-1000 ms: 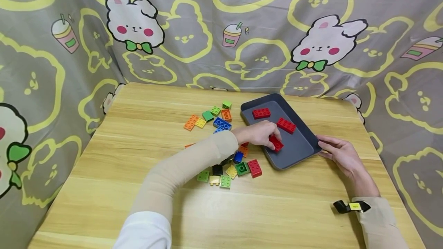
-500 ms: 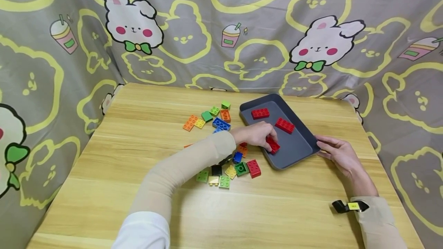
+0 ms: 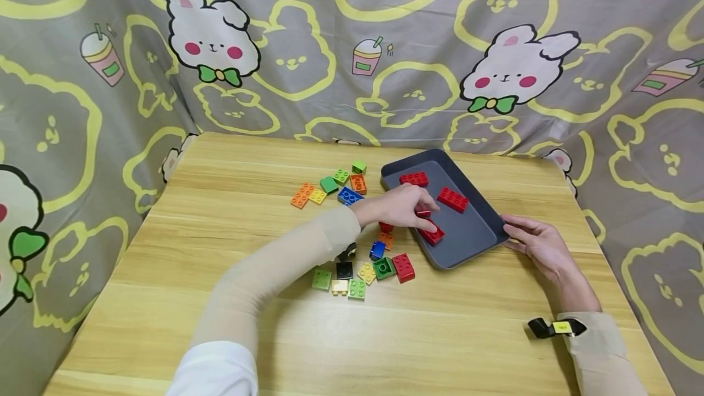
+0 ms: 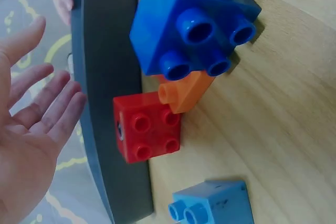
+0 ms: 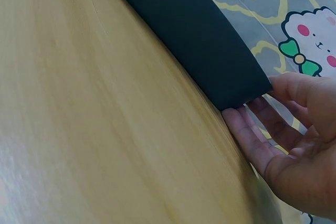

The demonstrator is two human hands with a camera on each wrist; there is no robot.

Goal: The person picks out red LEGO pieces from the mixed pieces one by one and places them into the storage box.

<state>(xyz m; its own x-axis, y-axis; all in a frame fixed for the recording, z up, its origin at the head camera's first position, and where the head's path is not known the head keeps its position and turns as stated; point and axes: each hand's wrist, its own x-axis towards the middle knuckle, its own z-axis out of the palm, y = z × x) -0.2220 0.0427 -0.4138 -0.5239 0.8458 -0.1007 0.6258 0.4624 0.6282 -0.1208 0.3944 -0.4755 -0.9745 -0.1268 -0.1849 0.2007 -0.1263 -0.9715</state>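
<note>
My left hand [image 3: 404,205] is over the left side of the dark grey tray [image 3: 467,249], its fingers apart and holding nothing. Just under its fingertips a red building brick [image 3: 432,236] lies in the tray, partly covered by the hand. Farther back in the tray are two more red bricks, one at the far end [image 3: 414,178] and one near the middle [image 3: 453,199]. In the left wrist view the open palm [image 4: 31,129] faces the tray wall. At the tray's near right corner, my right hand [image 5: 299,145] grips the edge, thumb at the rim and fingers lower on the wall.
Left of the tray, loose bricks in several colours lie on the wooden table [image 3: 352,347], among them a red one [image 3: 404,267], a green one [image 3: 384,267] and a blue one [image 4: 194,30]. A red brick [image 4: 148,127] stands close to the tray's outer wall. A patterned curtain [image 3: 308,35] hangs behind.
The left hand has let go of the red brick, which now lies in the tray. Its fingers have spread and the hand has drawn back slightly left. The right hand stays at the corner.
</note>
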